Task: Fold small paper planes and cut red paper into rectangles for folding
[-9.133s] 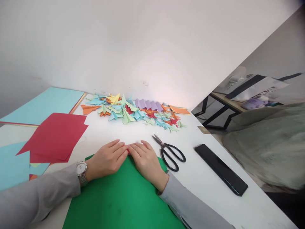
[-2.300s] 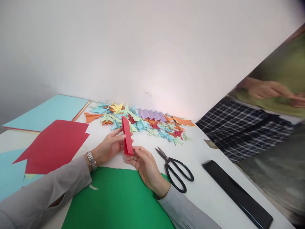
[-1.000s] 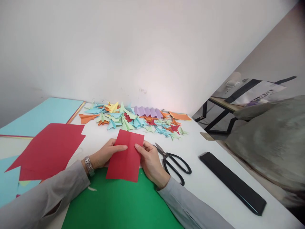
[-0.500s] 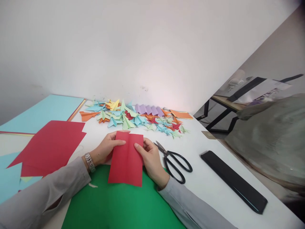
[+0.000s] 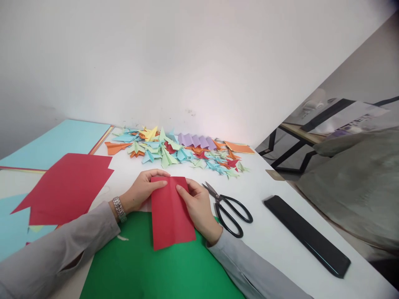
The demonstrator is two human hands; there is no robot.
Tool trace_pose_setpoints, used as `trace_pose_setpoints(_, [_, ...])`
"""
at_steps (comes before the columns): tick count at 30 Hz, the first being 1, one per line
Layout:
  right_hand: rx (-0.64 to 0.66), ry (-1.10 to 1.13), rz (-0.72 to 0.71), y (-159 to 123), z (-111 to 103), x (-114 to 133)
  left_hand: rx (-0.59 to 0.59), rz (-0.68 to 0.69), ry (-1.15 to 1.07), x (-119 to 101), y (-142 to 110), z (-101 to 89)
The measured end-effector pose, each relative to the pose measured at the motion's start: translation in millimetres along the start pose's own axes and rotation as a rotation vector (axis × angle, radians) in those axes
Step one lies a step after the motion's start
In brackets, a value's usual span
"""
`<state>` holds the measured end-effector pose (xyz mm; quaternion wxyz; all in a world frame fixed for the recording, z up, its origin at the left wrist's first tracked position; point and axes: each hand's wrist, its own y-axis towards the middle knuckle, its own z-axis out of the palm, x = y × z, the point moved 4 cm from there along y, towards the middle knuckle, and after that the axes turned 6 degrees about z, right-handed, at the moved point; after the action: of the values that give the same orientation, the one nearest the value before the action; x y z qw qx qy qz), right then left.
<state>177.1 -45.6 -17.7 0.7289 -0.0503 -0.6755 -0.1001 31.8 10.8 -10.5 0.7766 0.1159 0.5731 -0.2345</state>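
A red sheet of paper [image 5: 171, 216] with a crease down its middle hangs over the near green sheet [image 5: 156, 270]. My left hand [image 5: 143, 189] grips its upper left edge, thumb on the front and fingers behind. At the upper right, my right hand [image 5: 199, 205] pinches it the same way, its thumb near the crease. The fingers behind the paper are partly hidden. Black-handled scissors [image 5: 229, 209] lie on the table just right of my right hand, blades pointing away to the left.
Red sheets [image 5: 68, 191] and a light blue stack [image 5: 56, 143] lie at left. Along the wall is a pile of small folded paper planes [image 5: 166, 155], with a pleated purple paper [image 5: 197, 141]. A long black case [image 5: 307, 234] rests at right, near the table edge.
The red paper was a narrow folded strip about two seconds ago and is now opened out. Since then its lower end has swung slightly right. A person at right has left the view.
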Motion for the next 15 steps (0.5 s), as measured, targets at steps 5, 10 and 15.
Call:
trace_pose_setpoints(5, [0.004, -0.037, -0.022, -0.5, -0.5, 1.0, -0.043, 0.000, 0.076, -0.3, 0.7, 0.4])
trace_pose_setpoints(10, [0.030, -0.039, -0.013, -1.3, 1.4, 2.7, -0.052, -0.017, 0.048, 0.3, 1.1, 1.4])
trace_pose_setpoints(15, [0.091, -0.029, 0.034, -3.5, 5.3, 4.9, -0.075, -0.060, 0.026, 0.9, 0.0, 0.9])
